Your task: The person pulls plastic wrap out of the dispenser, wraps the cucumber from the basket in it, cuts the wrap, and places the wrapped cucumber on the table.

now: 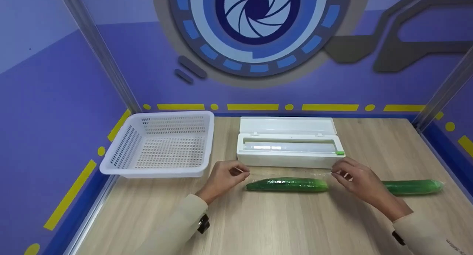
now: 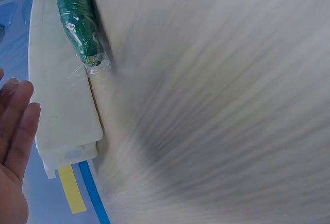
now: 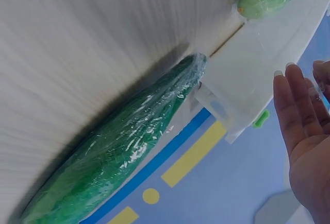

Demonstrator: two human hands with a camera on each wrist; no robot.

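Observation:
A cucumber (image 1: 286,184) wrapped in clear film lies on the table between the two hands. My left hand (image 1: 225,179) pinches one corner of a loose flap of cling film (image 1: 310,172) between thumb and forefinger. At the opposite corner, my right hand (image 1: 358,179) pinches the same flap, which stretches thinly behind the cucumber. In the left wrist view, the cucumber's tip (image 2: 87,49) shows crinkled film around it. A second wrapped cucumber (image 3: 124,141) lies close by the right wrist, partly hidden by that hand in the head view.
Just behind the hands stands a white cling film dispenser (image 1: 288,160), its lid (image 1: 288,125) raised, with a film roll (image 1: 292,147) inside and a green cutter (image 1: 340,152) at its right end. A white perforated basket (image 1: 170,151) sits at the back left. Walls enclose the table.

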